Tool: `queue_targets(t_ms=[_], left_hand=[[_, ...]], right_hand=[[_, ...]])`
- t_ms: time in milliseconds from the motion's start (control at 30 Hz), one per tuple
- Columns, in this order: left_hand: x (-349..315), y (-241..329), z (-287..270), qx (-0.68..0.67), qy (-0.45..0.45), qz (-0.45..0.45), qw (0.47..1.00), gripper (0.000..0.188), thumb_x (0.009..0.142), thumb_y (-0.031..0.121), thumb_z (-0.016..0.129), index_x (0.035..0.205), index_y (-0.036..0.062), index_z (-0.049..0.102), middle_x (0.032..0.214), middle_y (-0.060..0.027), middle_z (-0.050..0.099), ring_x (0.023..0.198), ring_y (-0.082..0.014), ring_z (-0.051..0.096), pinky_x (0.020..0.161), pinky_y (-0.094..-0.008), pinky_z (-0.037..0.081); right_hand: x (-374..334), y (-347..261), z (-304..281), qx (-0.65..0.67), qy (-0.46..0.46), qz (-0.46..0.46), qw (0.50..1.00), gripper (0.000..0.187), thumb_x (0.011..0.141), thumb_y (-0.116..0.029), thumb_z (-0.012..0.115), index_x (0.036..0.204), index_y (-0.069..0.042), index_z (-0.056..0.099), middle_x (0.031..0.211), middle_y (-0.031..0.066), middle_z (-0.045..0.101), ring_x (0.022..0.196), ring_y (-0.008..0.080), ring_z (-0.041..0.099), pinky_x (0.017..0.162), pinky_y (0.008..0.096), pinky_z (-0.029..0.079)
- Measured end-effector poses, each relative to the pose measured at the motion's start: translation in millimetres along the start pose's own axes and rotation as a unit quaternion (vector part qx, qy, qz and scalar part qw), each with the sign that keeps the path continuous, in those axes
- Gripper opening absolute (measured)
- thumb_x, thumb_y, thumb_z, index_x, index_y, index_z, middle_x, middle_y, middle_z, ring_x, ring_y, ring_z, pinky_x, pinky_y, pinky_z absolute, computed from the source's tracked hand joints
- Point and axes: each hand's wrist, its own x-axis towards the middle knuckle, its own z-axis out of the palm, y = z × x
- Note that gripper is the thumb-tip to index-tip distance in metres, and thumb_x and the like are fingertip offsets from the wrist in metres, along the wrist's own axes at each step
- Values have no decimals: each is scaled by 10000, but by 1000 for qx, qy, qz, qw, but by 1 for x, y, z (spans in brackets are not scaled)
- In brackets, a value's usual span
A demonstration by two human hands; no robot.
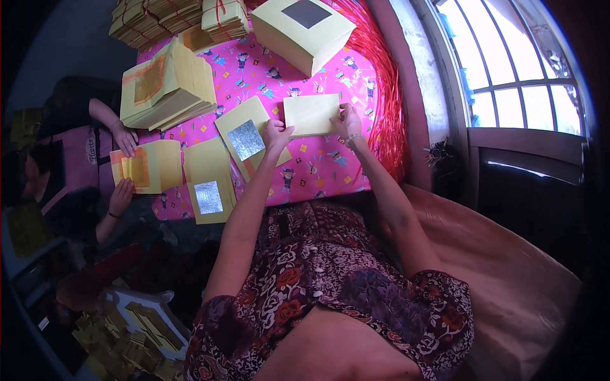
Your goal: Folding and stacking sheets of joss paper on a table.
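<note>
A small, thin stack of pale yellow paper [311, 114] lies flat on the pink table, or just above it; I cannot tell which. My left hand [278, 134] has its fingers closed at the stack's lower left corner. At the right edge, my right hand [347, 122] pinches the paper between thumb and fingers. Beside my left hand, a yellow sheet with a silver square [246, 140] lies slanted, partly under my left forearm. Farther left rests another yellow sheet, its silver square [208, 197] near the table's front edge.
A co-worker's hands [124, 143] rest on a yellow sheet with an orange-and-gold square [136, 168]. Behind stand a tall yellow paper stack [168, 86], another with a dark square [304, 38], and tied bundles [222, 19]. Red plastic strands [389, 108] line the table's right side by a barred window.
</note>
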Motion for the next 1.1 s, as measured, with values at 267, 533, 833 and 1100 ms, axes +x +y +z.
queue_targets(t_ms=[267, 533, 833, 1100], left_hand=[[8, -6, 1, -100, -72, -24, 992, 452, 745, 280, 741, 1030, -23, 564, 894, -111, 638, 774, -171, 618, 684, -293, 510], [-13, -1, -28, -178, -58, 34, 982, 453, 826, 328, 680, 1111, 2, 548, 913, -100, 612, 751, -148, 600, 645, -271, 492], [-84, -51, -107, 108, 13, 225, 968, 430, 648, 182, 765, 998, 67, 544, 965, -119, 526, 951, -301, 518, 823, -422, 440], [-105, -89, -118, 186, 8, 238, 953, 482, 636, 157, 761, 1040, 75, 511, 1019, -124, 476, 998, -334, 466, 840, -413, 421]], right_hand=[[14, 11, -14, 128, -95, 84, 984, 514, 771, -224, 715, 1144, 43, 485, 906, 156, 622, 809, 222, 628, 714, 338, 512], [-3, -23, -32, -63, 101, -79, 990, 506, 836, -316, 652, 1134, 54, 477, 989, 207, 513, 894, 272, 571, 759, 388, 498], [-70, -99, 4, -126, -113, -395, 903, 227, 789, -170, 633, 964, -57, 543, 877, 86, 532, 829, 258, 553, 720, 355, 481], [-85, -85, 90, -255, -187, -471, 824, 270, 711, -200, 638, 938, -112, 525, 960, 44, 512, 956, 208, 515, 784, 343, 459]])
